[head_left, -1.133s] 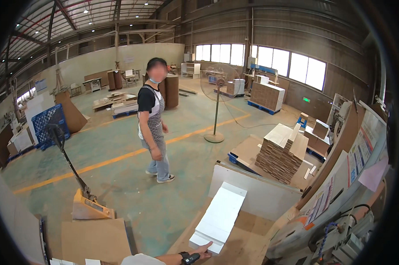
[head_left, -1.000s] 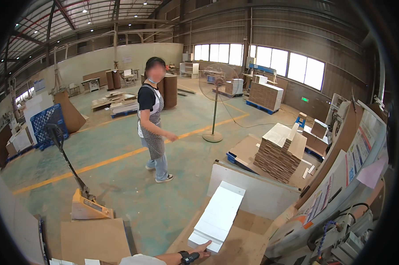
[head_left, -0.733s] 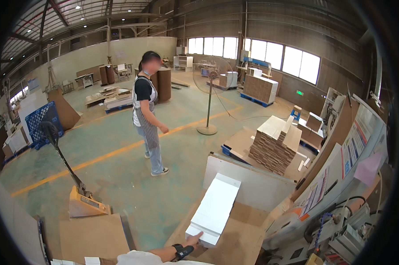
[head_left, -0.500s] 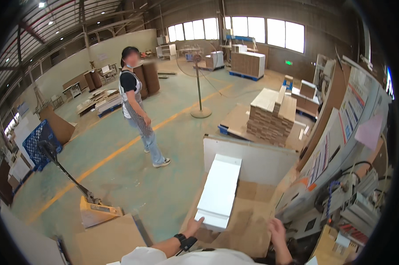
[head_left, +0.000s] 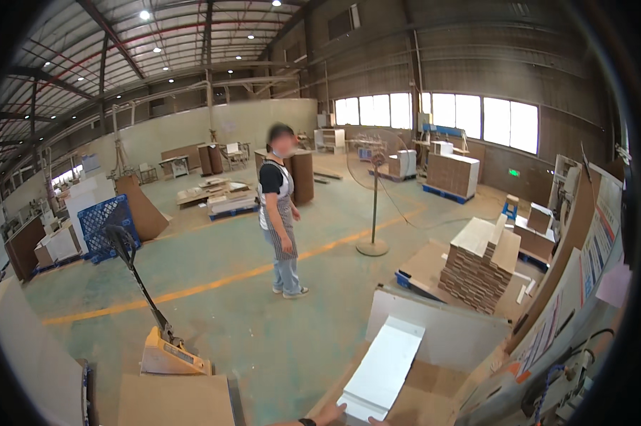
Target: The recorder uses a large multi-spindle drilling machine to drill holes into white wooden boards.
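Note:
A stack of long white boards (head_left: pixel 386 363) lies lengthwise on a brown cardboard-coloured surface at the lower right, its near end cut off by the lower edge of the picture. My left hand (head_left: pixel 329 413) grips the left near corner of the stack, thumb against the boards' edge. Of my right hand (head_left: pixel 378 422) only a bit of the fingers shows, at the near end of the same stack; the rest is out of the picture. A white upright panel (head_left: pixel 437 326) stands just beyond the boards.
A person (head_left: pixel 281 213) in a striped apron stands ahead, facing me. A yellow pallet jack (head_left: pixel 175 355) is at left, beside a brown board (head_left: pixel 175 401). Farther off are a standing fan (head_left: pixel 374 206) and stacked wooden strips (head_left: pixel 476 266). A machine with label panels (head_left: pixel 583 270) lines the right.
My view has tilted up and turned left, so the boards sit lower and farther right. My right hand has moved from apart on the right to the boards' near end.

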Tool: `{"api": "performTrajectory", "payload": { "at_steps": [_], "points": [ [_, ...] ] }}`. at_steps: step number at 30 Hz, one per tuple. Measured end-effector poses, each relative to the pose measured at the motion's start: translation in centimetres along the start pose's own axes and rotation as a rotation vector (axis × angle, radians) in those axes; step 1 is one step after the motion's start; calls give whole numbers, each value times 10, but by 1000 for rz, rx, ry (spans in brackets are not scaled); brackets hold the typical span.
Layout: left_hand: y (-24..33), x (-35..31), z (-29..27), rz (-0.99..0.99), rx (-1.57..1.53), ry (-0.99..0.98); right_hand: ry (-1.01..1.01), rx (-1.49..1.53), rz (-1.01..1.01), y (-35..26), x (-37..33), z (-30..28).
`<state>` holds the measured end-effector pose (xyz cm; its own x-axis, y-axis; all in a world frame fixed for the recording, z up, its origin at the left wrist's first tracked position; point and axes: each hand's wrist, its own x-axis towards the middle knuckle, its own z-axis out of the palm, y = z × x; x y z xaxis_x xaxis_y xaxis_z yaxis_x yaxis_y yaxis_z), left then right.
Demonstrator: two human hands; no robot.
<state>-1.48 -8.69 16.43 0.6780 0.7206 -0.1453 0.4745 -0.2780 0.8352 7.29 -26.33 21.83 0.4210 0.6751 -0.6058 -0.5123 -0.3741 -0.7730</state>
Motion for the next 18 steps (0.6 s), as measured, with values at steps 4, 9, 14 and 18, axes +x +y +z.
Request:
{"api": "performTrajectory", "payload": {
  "at_steps": [4, 9, 14, 18],
  "points": [
    [2, -7, 13, 158, -111, 216, 80, 106, -28, 1, 3, 2],
    [-2, 8, -2, -74, 45, -92, 132, 199, -66, -8, 5, 6],
    [0, 11, -5, -13, 154, -162, 171, 364, -64, -10, 13, 3],
    [1, 2, -10, -83, 128, -213, 33, -1080, -638, 44, 45, -44]
  ]
}}
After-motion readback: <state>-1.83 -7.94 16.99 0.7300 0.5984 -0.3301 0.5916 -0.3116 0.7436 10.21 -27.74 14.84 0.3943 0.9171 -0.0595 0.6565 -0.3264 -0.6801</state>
